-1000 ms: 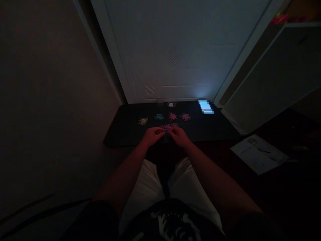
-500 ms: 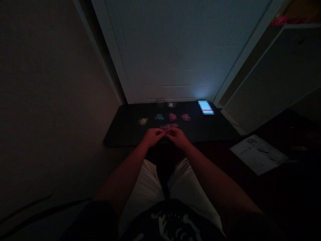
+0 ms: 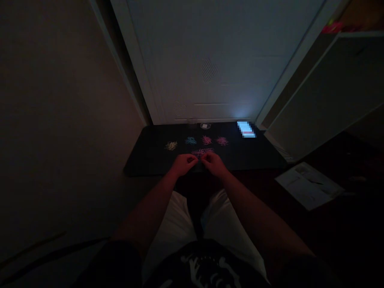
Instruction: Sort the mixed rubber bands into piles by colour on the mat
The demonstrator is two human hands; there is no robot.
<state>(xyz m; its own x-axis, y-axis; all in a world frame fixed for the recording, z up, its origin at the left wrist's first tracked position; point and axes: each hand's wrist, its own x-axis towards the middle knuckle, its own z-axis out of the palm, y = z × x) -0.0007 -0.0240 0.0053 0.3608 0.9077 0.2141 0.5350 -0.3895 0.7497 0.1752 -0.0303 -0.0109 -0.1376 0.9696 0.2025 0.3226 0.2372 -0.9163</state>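
Observation:
My left hand and my right hand are over the near edge of a low black table, each with thumb and fingertips pinched together. A small gap parts their fingertips. Whatever they pinch is too small and dark to make out. Just beyond the fingers lies a loose pile of thin pink and purple strands. Behind it, in a row, are a pale yellowish pile, a blue pile, a pink pile and a darker pink pile of similar strands.
A lit, pixelated screen lies at the table's back right. A small round clear item with a white square sits at the back, against a white panel. Right of the table, a printed sheet lies lower down. The room is dim.
My fingertips, which met in the earlier frame, have moved slightly apart, the right hand shifting a little to the right. The piles look the same.

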